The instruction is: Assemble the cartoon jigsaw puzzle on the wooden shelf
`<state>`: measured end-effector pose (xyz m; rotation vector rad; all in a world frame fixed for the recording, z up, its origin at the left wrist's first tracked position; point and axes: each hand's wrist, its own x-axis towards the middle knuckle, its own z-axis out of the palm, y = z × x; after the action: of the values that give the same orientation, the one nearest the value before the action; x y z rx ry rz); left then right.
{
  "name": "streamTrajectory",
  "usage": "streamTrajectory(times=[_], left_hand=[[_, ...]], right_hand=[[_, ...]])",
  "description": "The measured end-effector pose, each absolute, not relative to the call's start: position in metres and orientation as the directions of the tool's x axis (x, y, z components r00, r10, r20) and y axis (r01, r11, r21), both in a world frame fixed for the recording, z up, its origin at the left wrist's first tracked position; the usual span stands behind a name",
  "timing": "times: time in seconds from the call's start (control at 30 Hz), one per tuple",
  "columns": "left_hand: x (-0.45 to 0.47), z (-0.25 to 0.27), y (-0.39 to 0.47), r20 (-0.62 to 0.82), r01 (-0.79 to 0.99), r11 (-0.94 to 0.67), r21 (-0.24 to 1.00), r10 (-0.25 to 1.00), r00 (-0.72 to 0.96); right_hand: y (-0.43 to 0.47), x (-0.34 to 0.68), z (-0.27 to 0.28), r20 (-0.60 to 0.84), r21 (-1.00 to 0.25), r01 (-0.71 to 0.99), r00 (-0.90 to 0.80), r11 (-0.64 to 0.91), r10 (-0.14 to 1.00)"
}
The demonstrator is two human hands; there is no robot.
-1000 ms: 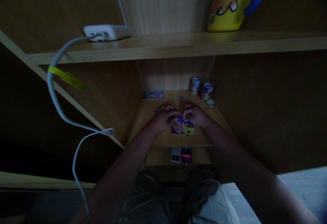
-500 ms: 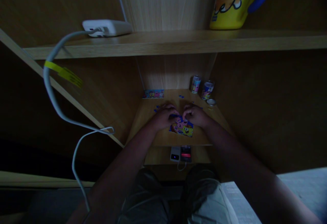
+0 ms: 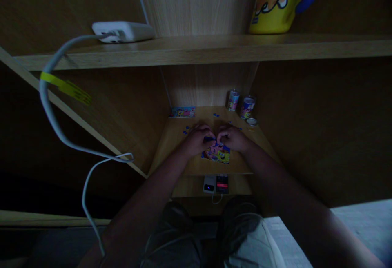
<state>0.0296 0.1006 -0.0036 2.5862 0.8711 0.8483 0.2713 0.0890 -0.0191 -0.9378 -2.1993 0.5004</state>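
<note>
A partly joined jigsaw puzzle (image 3: 218,153) with a yellow and pink cartoon picture lies flat on the lower shelf board. At its upper left edge is my left hand (image 3: 199,139), fingers curled and thumb pressed on the blue border. My right hand (image 3: 232,137) meets it from the other side, its fingertips pinched at the puzzle's upper edge. Whether a separate piece sits between those fingertips is hidden. Small loose blue puzzle pieces (image 3: 185,130) lie left of my left hand. Another small group of pieces (image 3: 216,115) lies behind both hands.
Two cartoon-printed cans, one left (image 3: 233,100) and one right (image 3: 246,108), stand at the back right beside a round lid (image 3: 251,121). A picture card (image 3: 182,112) is at the back left. Overhead, a shelf (image 3: 196,52) carries a white charger (image 3: 122,31) with hanging cable and a yellow mug (image 3: 271,11).
My right hand has shifted slightly left along the puzzle's upper edge, its fingertips closer to my left hand. The whole view has moved a little.
</note>
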Motion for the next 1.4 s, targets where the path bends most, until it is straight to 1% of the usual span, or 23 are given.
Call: streamTrajectory(times=[0.13,0.2,0.27,0.33,0.37,0.43,0.5,0.6,0.73,0.83,1.03,1.2,1.4], left_hand=[[0.026,0.001,0.098,0.458,0.387,-0.773,0.503,0.618,0.639],[0.02,0.002,0.098,0.441,0.368,-0.714,0.596,0.673,0.593],[0.011,0.001,0.1,0.421,0.364,-0.621,0.694,0.76,0.495],[0.001,0.0,0.103,0.43,0.375,-0.573,0.729,0.81,0.399],[-0.003,0.0,0.104,0.428,0.383,-0.566,0.73,0.816,0.389],[-0.008,-0.001,0.106,0.418,0.397,-0.571,0.719,0.811,0.409],[-0.009,-0.001,0.106,0.394,0.406,-0.588,0.699,0.791,0.468],[-0.008,-0.003,0.106,0.369,0.448,-0.63,0.634,0.756,0.541],[-0.008,-0.003,0.106,0.407,0.53,-0.672,0.517,0.738,0.538],[-0.008,-0.002,0.106,0.399,0.569,-0.669,0.479,0.743,0.538],[-0.007,-0.002,0.107,0.407,0.616,-0.659,0.432,0.752,0.518],[-0.008,-0.002,0.106,0.444,0.596,-0.688,0.414,0.725,0.527],[-0.008,0.002,0.105,0.417,0.574,-0.702,0.421,0.712,0.565]], right_hand=[[0.088,0.27,-0.018,0.444,-0.563,0.476,-0.516,0.676,0.733],[0.087,0.27,-0.018,0.442,-0.561,0.482,-0.513,0.673,0.736],[0.087,0.271,-0.017,0.429,-0.565,0.497,-0.505,0.659,0.749],[0.087,0.271,-0.018,0.419,-0.566,0.505,-0.504,0.652,0.755],[0.088,0.272,-0.018,0.421,-0.563,0.504,-0.507,0.655,0.752],[0.088,0.272,-0.019,0.43,-0.561,0.493,-0.513,0.666,0.742],[0.089,0.273,-0.019,0.432,-0.564,0.482,-0.519,0.67,0.737],[0.089,0.273,-0.02,0.422,-0.57,0.489,-0.515,0.66,0.746],[0.09,0.273,-0.02,0.431,-0.561,0.496,-0.509,0.663,0.745],[0.091,0.273,-0.021,0.449,-0.548,0.493,-0.509,0.676,0.734],[0.091,0.273,-0.021,0.468,-0.548,0.46,-0.524,0.699,0.712],[0.092,0.275,-0.023,0.46,-0.569,0.447,-0.522,0.69,0.718],[0.093,0.275,-0.027,0.436,-0.582,0.464,-0.516,0.668,0.738]])
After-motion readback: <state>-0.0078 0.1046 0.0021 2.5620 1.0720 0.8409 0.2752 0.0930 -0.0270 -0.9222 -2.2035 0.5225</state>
